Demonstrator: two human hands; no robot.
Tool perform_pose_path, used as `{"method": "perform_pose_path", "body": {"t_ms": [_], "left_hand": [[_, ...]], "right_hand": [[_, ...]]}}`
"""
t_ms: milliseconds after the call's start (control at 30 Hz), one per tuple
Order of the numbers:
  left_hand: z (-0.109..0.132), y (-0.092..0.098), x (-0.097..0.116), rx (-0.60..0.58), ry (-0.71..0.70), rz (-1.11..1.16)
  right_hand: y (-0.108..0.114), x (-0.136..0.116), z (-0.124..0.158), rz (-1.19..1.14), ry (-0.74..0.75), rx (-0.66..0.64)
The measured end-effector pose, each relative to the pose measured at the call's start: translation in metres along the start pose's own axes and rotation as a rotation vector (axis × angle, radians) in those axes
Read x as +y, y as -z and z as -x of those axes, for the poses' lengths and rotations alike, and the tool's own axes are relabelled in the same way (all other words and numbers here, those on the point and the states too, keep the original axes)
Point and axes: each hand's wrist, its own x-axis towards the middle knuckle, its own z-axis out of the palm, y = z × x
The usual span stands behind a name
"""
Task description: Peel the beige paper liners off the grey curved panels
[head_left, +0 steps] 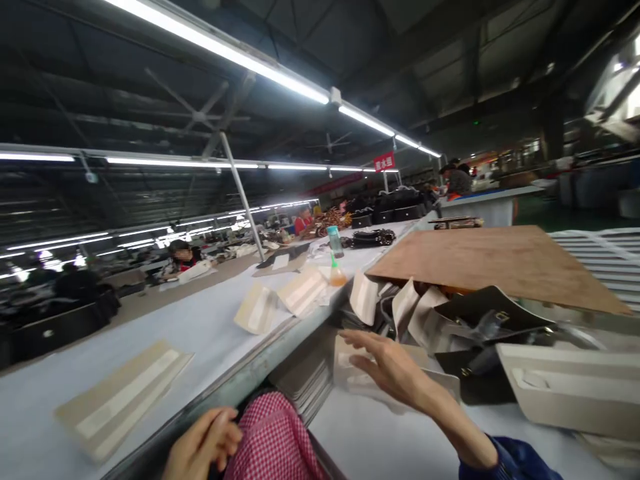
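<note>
My right hand (383,363) is over the lower table at the right, fingers stretched out and slightly apart. Under and beside it lies a beige panel (345,367) with a paler strip; I cannot tell whether the fingers touch it. My left hand (203,443) is low in the view by the table edge, beside red-and-white checked cloth (275,433). Its fingers are loosely curled in, and nothing shows in them. On the white table to its left rests a beige panel (123,400) with a pale strip along it.
Two folded beige pieces (257,308) stand near a green-tipped glue bottle (337,272) and a teal-capped bottle (335,241). A stack of grey sheets (305,383) sits below the table edge. At right are a brown board (500,260), dark flaps (495,310) and a large beige panel (575,387).
</note>
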Motion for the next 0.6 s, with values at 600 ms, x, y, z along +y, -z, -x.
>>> {"method": "perform_pose_path", "body": {"t_ms": [600], "left_hand": [[-0.062,-0.105,-0.021,-0.362,-0.094,-0.690]], "right_hand": [[-0.045,0.002,-0.001,-0.063,-0.214,-0.287]]}}
